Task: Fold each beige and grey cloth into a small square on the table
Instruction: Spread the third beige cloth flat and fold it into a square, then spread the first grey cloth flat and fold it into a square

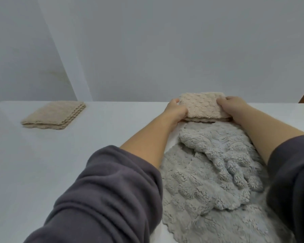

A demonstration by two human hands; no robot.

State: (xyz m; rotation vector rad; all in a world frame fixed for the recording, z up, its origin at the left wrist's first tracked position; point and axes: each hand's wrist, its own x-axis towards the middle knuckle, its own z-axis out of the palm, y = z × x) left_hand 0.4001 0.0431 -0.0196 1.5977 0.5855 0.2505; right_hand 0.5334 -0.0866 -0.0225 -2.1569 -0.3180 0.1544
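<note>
1. A white counter (42,155) fills the lower half of the view, with a plain pale wall (165,41) behind it.
2. A large grey cloth (209,172) lies crumpled and unfolded on the counter. It is fluffy and bunched into ridges, with a scalloped edge showing at its near left side. Every other place here is given from this grey cloth.
3. Just beyond the grey cloth's far edge sits a folded beige cloth (202,106). It is a small, thick rectangle with a bubbly texture, and several layers show along its near edge. That near edge sits against the far edge of the grey cloth. Whether it lies flat on the counter or is slightly lifted cannot be told.
4. The left hand (176,109) grips the left side of the folded beige cloth, fingers curled around its edge.
5. The right hand (235,106) grips the right side of the same cloth in the same way.
6. Both bare forearms reach forward along either side of the grey cloth. The right forearm lies over its right edge.
7. A dark grey left sleeve (104,199) is pushed up just left of the grey cloth, and the right sleeve (293,181) is just right of it.
8. Well to the left of the grey cloth, and farther back, a beige stack (54,114) of folded cloths rests on the counter, apart from everything else.
</note>
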